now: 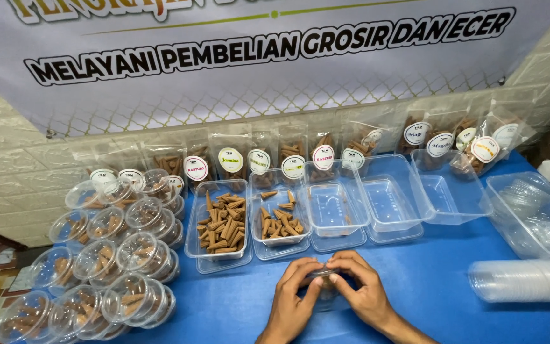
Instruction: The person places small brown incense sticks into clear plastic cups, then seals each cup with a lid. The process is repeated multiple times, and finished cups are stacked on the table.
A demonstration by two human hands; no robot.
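My left hand (292, 299) and my right hand (363, 288) meet over the blue table (434, 280) near its front edge. Together they clasp a small clear round plastic cup (323, 285) with brown cones inside; fingers cover most of it. Just beyond the hands stand two clear trays of brown incense cones (219, 224) (279, 220).
Several lidded round cups of cones (116, 255) are stacked at the left. Empty clear trays (386, 200) and a clear tub holding lids (536, 213) sit to the right, with a lying stack of clear cups (523, 279). Labelled pouches (294, 159) lean against the wall under a banner.
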